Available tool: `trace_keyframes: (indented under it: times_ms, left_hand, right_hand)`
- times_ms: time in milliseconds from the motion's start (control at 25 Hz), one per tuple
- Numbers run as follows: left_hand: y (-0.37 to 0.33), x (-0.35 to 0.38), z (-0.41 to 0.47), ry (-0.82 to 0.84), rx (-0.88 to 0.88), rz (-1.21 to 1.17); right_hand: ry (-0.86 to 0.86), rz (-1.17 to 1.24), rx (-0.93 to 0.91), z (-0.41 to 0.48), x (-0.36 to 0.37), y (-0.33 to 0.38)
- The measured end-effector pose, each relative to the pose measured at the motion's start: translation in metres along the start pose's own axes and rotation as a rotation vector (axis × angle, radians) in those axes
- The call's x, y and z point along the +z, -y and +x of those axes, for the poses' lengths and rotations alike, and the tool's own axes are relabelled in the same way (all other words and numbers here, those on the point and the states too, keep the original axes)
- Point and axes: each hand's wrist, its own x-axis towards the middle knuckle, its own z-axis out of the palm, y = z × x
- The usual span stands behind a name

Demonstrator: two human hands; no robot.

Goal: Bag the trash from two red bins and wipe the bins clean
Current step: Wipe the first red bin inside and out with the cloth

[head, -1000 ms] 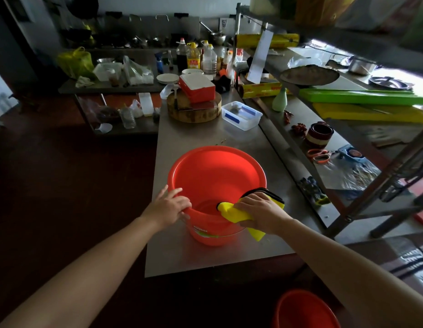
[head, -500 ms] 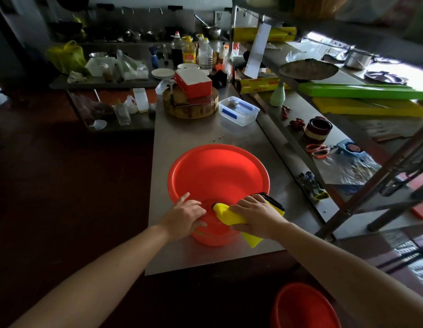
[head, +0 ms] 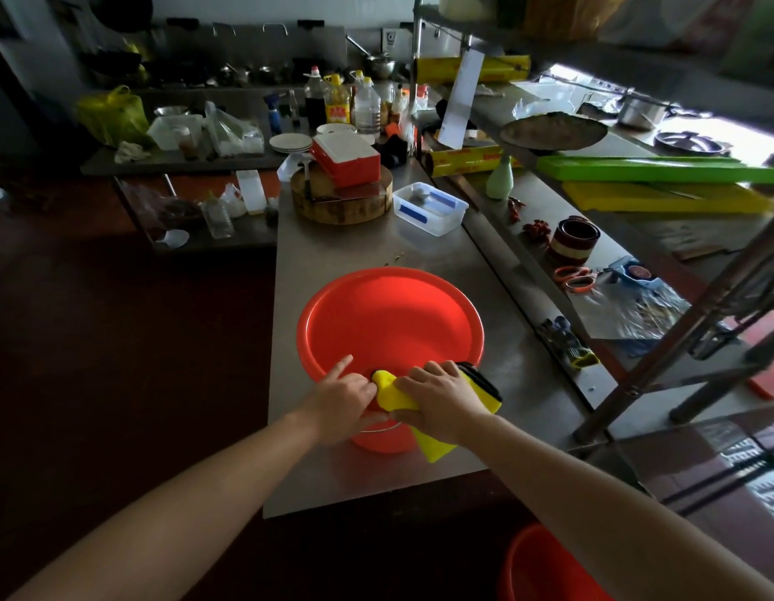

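Observation:
A red bin (head: pixel 389 314) stands on the steel table (head: pixel 367 249), its inside bare. My right hand (head: pixel 441 396) grips a yellow cloth with a black edge (head: pixel 484 386) and presses it over the bin's near rim. My left hand (head: pixel 344 399) holds the same near rim just left of the cloth, index finger stretched along the rim. The two hands almost touch. A second red bin (head: pixel 545 566) sits on the floor below the table's near edge, partly cut off by the frame.
Behind the bin lie a clear plastic box (head: pixel 430 208) and a round wooden block (head: pixel 341 195) with a red-and-white box (head: pixel 346 158) on it. A metal shelf rack (head: pixel 662 353) runs along the right. Bottles (head: pixel 337 101) crowd the back. Dark floor lies to the left.
My left hand slid right along the bin's near rim until it met the cloth. My right hand and the cloth shifted slightly left over the rim.

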Motion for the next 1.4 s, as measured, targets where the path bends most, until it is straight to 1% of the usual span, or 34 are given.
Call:
trace_keyframes:
  times_ms: [80, 200, 320, 400, 480, 560, 640, 680, 760, 840, 960, 1080, 1120, 1200, 1240, 1280, 1320, 1400]
  left_hand:
    - [-0.001, 0.001, -0.003, -0.029, -0.054, -0.085]
    - [0.028, 0.002, -0.023, -0.048, -0.055, -0.167]
    - [0.055, -0.003, -0.035, -0.026, -0.111, -0.111]
    - [0.055, -0.004, -0.030, 0.023, -0.098, -0.033]
    - [0.038, -0.001, -0.022, 0.023, -0.033, 0.005]
    - [0.008, 0.010, -0.013, -0.065, 0.015, -0.025]
    - [-0.010, 0.016, -0.007, -0.152, -0.013, -0.130]
    - [-0.009, 0.015, -0.007, -0.154, -0.039, -0.178]
    - [0.008, 0.008, -0.014, -0.108, -0.046, -0.239]
    - [0.033, -0.002, -0.025, -0.062, -0.043, -0.242]
    - [0.054, -0.013, -0.029, -0.023, -0.112, -0.099]
    - [0.044, -0.015, -0.023, 0.015, -0.107, -0.032]
    - [0.034, -0.012, -0.021, -0.015, -0.064, -0.028]
    - [0.013, -0.003, -0.016, -0.139, 0.028, -0.044]
    - [0.005, 0.002, -0.013, -0.212, 0.034, -0.084]
    - [0.000, 0.003, -0.012, -0.250, 0.025, -0.145]
    - [0.001, 0.002, -0.014, -0.246, 0.024, -0.185]
    - [0.019, 0.003, -0.022, -0.225, 0.068, -0.181]
  right_hand:
    - [0.024, 0.014, -0.006, 0.004, 0.001, 0.004]
    - [0.015, 0.065, -0.083, -0.010, -0.002, -0.033]
    - [0.074, 0.041, -0.102, -0.015, -0.007, -0.066]
    - [0.093, -0.004, -0.088, -0.011, -0.009, -0.063]
    - [0.036, -0.052, -0.100, -0.007, -0.007, -0.046]
    - [-0.064, -0.091, -0.104, -0.002, -0.002, -0.021]
    - [-0.156, -0.084, -0.092, 0.002, 0.004, 0.000]
    - [-0.170, -0.070, -0.084, 0.003, 0.006, 0.004]
    - [-0.138, -0.039, -0.103, 0.000, 0.005, -0.003]
    - [-0.095, -0.043, -0.146, -0.008, 0.002, -0.027]
    - [-0.057, -0.048, -0.132, -0.012, -0.007, -0.056]
    - [-0.016, -0.074, -0.103, -0.007, -0.008, -0.043]
    - [-0.031, -0.082, -0.094, -0.002, -0.006, -0.030]
    - [-0.063, -0.071, -0.051, 0.007, 0.000, -0.001]
    - [-0.063, -0.057, -0.032, 0.011, 0.003, 0.010]
    - [-0.056, -0.047, -0.030, 0.013, 0.004, 0.015]
    - [-0.058, -0.040, -0.058, 0.012, 0.004, 0.013]
    - [-0.106, -0.044, -0.170, 0.002, 0.003, -0.008]
